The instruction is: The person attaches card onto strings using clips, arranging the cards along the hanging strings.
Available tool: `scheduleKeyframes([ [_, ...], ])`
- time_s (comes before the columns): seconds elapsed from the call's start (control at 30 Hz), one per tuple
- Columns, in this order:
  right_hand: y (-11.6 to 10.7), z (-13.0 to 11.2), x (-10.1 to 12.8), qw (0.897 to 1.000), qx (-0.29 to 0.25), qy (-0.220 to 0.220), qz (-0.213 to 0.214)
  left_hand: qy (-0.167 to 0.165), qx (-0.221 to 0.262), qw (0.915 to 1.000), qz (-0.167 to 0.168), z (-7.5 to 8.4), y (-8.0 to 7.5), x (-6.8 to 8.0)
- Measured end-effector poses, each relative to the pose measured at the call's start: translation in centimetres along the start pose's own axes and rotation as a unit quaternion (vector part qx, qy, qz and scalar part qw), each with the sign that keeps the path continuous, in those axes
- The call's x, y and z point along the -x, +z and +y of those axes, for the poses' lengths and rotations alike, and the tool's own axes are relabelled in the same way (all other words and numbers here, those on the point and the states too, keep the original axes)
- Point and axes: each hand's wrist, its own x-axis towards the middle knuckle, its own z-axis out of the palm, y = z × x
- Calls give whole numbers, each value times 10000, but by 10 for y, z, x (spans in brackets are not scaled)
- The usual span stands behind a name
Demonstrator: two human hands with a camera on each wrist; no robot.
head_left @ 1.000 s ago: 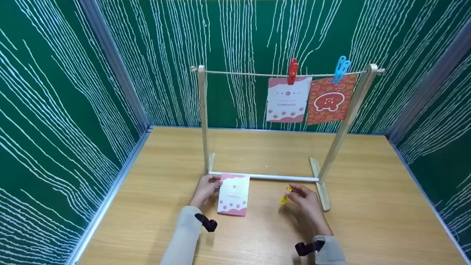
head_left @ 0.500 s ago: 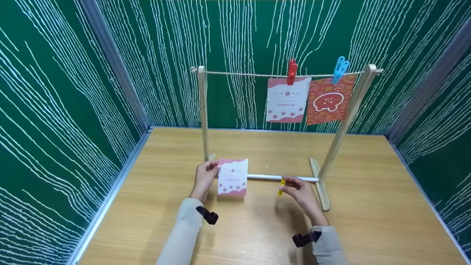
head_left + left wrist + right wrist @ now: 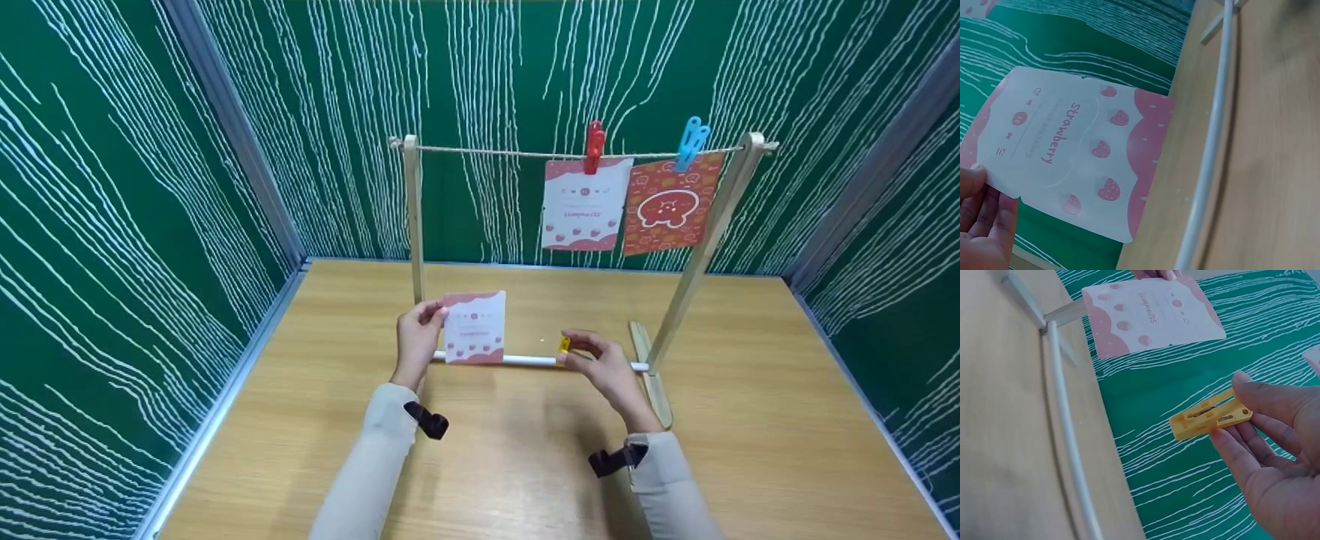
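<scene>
My left hand (image 3: 417, 330) pinches the left edge of a pink and white strawberry card (image 3: 474, 327), held upright above the table in front of the wooden rack (image 3: 411, 225). The left wrist view shows the card (image 3: 1072, 152) and my fingertips (image 3: 977, 197) on its edge. My right hand (image 3: 600, 364) pinches a yellow clothespin (image 3: 562, 345) between thumb and fingers, a little right of the card. The right wrist view shows that clothespin (image 3: 1210, 417) and the card (image 3: 1151, 318) beyond it.
A string (image 3: 495, 152) runs across the rack top. A red clothespin (image 3: 595, 146) holds a strawberry card (image 3: 585, 204) and a blue clothespin (image 3: 690, 142) holds an orange card (image 3: 666, 204). A white bar (image 3: 525, 361) joins the rack's feet. Green walls enclose the wooden table (image 3: 750, 420).
Both hands have risen from the table. The left hand lifted the card upright; the right hand raised the yellow clothespin up and slightly left.
</scene>
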Motion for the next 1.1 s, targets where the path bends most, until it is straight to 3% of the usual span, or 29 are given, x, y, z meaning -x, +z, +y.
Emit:
scheduleKeyframes([
  [0.23,-1,-27,-9,9997,-84,-178,-154,344,-76,9993,100,20,3,-6],
  [0.47,-4,-54,-19,9971,-294,-695,-105,824,-91,9961,298,39,8,-12],
  [0.63,-5,-75,-23,9961,-317,-820,-124,878,-74,9955,358,52,10,-15],
  [0.97,-3,-107,-32,9877,-303,-1530,-106,912,-6,9948,459,76,13,-21],
  [1.1,-4,-116,-37,9871,-316,-1572,-36,995,32,9941,426,89,14,-25],
])
